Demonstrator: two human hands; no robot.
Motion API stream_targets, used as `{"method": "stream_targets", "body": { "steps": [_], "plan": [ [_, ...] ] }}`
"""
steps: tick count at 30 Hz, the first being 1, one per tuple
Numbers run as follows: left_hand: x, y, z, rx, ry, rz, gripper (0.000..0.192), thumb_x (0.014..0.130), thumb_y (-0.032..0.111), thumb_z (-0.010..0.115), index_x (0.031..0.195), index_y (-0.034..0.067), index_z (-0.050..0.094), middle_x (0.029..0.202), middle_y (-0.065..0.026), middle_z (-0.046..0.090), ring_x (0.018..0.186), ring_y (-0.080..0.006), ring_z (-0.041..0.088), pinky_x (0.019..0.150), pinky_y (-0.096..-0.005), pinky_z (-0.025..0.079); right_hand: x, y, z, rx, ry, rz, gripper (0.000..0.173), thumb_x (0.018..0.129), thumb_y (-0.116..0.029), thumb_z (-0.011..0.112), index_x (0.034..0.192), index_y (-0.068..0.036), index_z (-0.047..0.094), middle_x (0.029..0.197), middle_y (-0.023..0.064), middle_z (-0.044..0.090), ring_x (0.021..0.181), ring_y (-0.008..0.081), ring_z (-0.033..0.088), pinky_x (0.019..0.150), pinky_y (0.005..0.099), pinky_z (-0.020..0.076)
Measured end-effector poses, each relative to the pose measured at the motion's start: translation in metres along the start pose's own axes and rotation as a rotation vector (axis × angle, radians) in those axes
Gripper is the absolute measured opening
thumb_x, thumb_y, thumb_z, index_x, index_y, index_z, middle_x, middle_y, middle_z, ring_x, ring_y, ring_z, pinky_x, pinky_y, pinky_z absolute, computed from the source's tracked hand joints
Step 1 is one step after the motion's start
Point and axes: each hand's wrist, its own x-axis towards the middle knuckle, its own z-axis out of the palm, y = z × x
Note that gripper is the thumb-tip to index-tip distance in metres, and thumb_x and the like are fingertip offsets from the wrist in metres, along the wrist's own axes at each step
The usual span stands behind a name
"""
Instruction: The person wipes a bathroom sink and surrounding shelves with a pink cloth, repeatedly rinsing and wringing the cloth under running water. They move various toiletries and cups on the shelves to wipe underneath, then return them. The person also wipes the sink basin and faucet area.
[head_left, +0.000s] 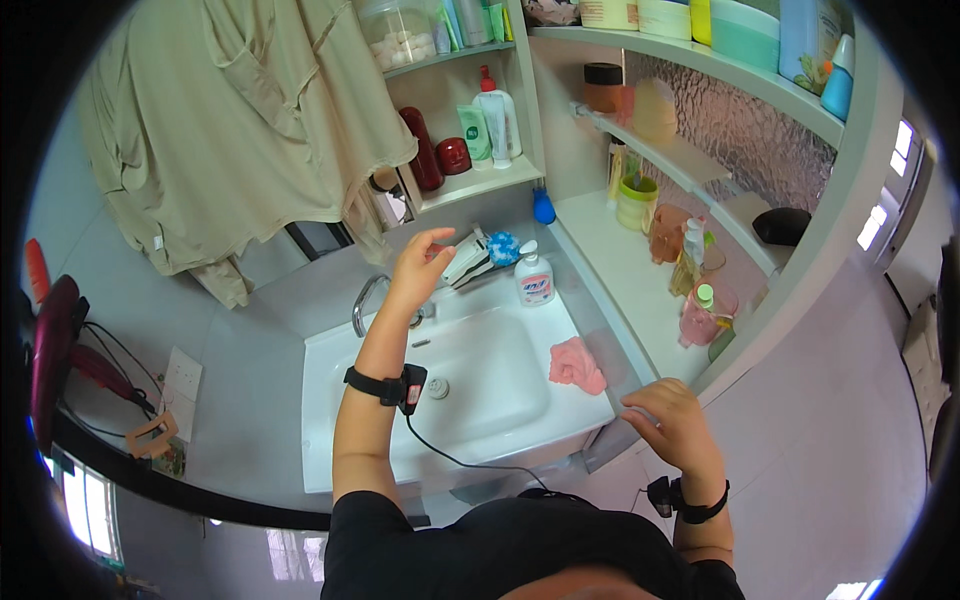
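My left hand (424, 266) is raised over the faucet (362, 304) at the back of the white washbasin (495, 367), fingers apart and holding nothing. Just right of it are a white box-like item (466, 259), a blue and white mesh sponge (503, 248) and a white pump bottle (535, 279). My right hand (670, 420) hovers off the basin's right front corner, empty, its fingers curved with a gap to the thumb. A crumpled pink cloth (576, 364) lies on the basin's right rim, nearest to that hand. Each wrist wears a black strap with a small device.
A beige garment (255, 127) hangs at upper left over the mirror. Shelves with bottles and jars (474, 180) rise behind and to the right; cups and small bottles line the right ledge (600, 232). A hair dryer (60, 360) hangs at far left. A cable runs from my left wrist across the basin's front.
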Motion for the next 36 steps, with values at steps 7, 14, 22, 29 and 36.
{"method": "stream_targets", "body": {
  "steps": [7, 14, 22, 29, 36],
  "plan": [
    [-0.007, 0.013, 0.02, -0.008, -0.071, -0.016, 0.03, 0.079, 0.017, 0.057, 0.107, 0.007, 0.055, 0.104, -0.0078, 0.055, 0.09, -0.0169, 0.055, 0.08, -0.028, 0.04, -0.034, 0.007, 0.0, -0.002, -0.024, 0.127, 0.014, 0.068, -0.01, 0.066, 0.078, -0.003, 0.059, 0.071, 0.0099, 0.058, 0.07, 0.0293, 0.054, 0.064, 0.0347, 0.0416],
    [0.034, 0.032, 0.041, 0.194, 0.114, 0.296, 0.042, 0.076, 0.021, 0.058, 0.115, 0.009, 0.05, 0.115, -0.0136, 0.048, 0.108, -0.027, 0.044, 0.091, -0.0343, 0.034, -0.066, 0.015, -0.012, 0.008, -0.007, 0.152, 0.011, 0.069, -0.009, 0.065, 0.077, -0.004, 0.059, 0.074, 0.0103, 0.06, 0.07, 0.0298, 0.055, 0.064, 0.0353, 0.0425],
    [0.205, 0.097, 0.022, 0.584, 0.605, 0.334, 0.045, 0.075, 0.033, 0.056, 0.118, 0.023, 0.05, 0.133, -0.0182, 0.028, 0.122, -0.0336, 0.024, 0.099, -0.0458, 0.018, -0.083, 0.009, -0.01, -0.046, 0.023, 0.276, 0.011, 0.069, -0.008, 0.065, 0.078, -0.004, 0.06, 0.075, 0.0097, 0.061, 0.071, 0.028, 0.057, 0.065, 0.0349, 0.0435],
    [0.253, 0.107, 0.031, 0.692, 0.642, 0.186, 0.042, 0.074, 0.034, 0.053, 0.113, 0.021, 0.054, 0.129, -0.0161, 0.035, 0.119, -0.0311, 0.028, 0.097, -0.0423, 0.017, -0.062, 0.001, -0.002, -0.108, 0.07, 0.358, 0.011, 0.069, -0.009, 0.064, 0.077, -0.003, 0.06, 0.074, 0.009, 0.061, 0.07, 0.0282, 0.056, 0.065, 0.0353, 0.0432],
    [0.261, 0.098, 0.014, 0.661, 0.586, 0.269, 0.042, 0.072, 0.034, 0.051, 0.101, 0.004, 0.057, 0.118, -0.0115, 0.046, 0.114, -0.028, 0.035, 0.095, -0.0421, 0.019, -0.005, 0.006, 0.041, -0.108, 0.045, 0.248, 0.011, 0.069, -0.011, 0.064, 0.077, -0.005, 0.06, 0.072, 0.0097, 0.058, 0.069, 0.0289, 0.054, 0.064, 0.0357, 0.0421]
  ]
}}
